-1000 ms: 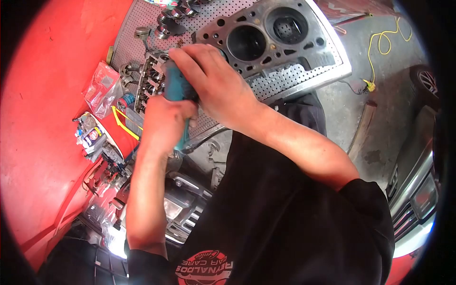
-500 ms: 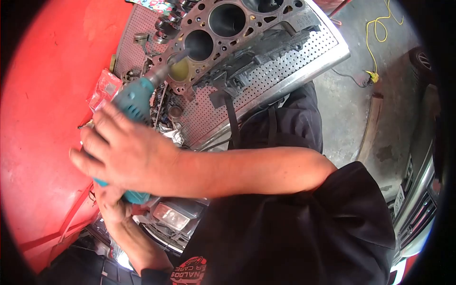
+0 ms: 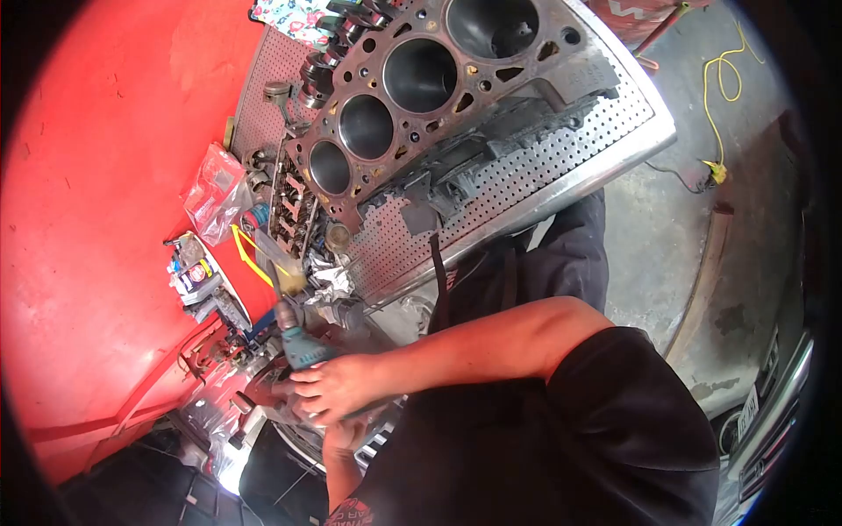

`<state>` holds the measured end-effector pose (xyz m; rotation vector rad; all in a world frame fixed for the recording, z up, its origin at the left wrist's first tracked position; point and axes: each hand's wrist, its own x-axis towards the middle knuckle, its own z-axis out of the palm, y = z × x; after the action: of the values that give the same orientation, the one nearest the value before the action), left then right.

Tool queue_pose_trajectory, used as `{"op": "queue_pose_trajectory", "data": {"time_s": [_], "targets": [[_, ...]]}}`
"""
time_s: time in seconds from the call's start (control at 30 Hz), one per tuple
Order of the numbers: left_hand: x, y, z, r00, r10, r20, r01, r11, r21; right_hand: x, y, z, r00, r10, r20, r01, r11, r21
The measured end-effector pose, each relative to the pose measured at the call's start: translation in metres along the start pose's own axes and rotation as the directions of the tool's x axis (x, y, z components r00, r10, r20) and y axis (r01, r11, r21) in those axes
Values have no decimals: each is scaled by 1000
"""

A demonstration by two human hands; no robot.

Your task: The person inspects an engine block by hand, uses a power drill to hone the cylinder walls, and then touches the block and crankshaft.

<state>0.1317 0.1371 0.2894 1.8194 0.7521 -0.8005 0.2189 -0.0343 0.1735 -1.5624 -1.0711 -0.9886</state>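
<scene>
A teal drill hangs low, left of the metal bench, its chuck toward the upper left. My right hand is wrapped round its body. Under it, my left hand grips the rear part, mostly hidden. A thin shaft with a blurred yellowish tip extends from the chuck. Up on the bench lies an engine block, its several round bores facing up with nothing in them. The drill is apart from the block.
The perforated bench carries a dark part along the block, a crankshaft, pistons and a cylinder head. Red plastic packaging and a tray of supplies lie left. A yellow cord crosses the floor at right.
The drill has come out from the leftmost bore and moved down, away from the block, with both my hands. That bore now shows dark where a yellowish disc was.
</scene>
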Motion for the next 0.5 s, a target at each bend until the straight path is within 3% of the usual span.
{"op": "queue_pose_trajectory", "data": {"time_s": [0.07, 0.1, 0.13, 0.17, 0.23, 0.33, 0.4, 0.5], "targets": [[18, 21, 2, 996, -2, -85, -4, 998, -70, -26, -9, 12, 996, -32, 87, 25, 996, 85], [24, 33, 2, 992, -14, -124, 1, 994, -105, -35, -17, 22, 995, 68, 75, -80, 984, 158], [29, 48, 13, 1000, -18, 7, 19, 965, -263, -44, -21, 26, 983, 163, 82, -178, 957, 229], [40, 51, 10, 992, -17, 124, 46, 971, -236, -53, -23, 29, 977, 175, 125, -195, 966, 168], [63, 40, 6, 1000, -11, 28, 9, 999, 38, -66, -22, 20, 957, 198, 211, -212, 976, 42], [110, 13, -18, 986, -105, 132, 126, 979, -160, -73, -12, 7, 878, 105, 467, -38, 988, -149], [129, -3, -7, 984, -43, 175, 85, 966, -243, -77, -7, 7, 797, 49, 602, 84, 978, -190], [154, -23, 7, 984, 32, 172, 6, 976, -216, -113, -15, 43, 789, 127, 601, 7, 977, -215]]}}
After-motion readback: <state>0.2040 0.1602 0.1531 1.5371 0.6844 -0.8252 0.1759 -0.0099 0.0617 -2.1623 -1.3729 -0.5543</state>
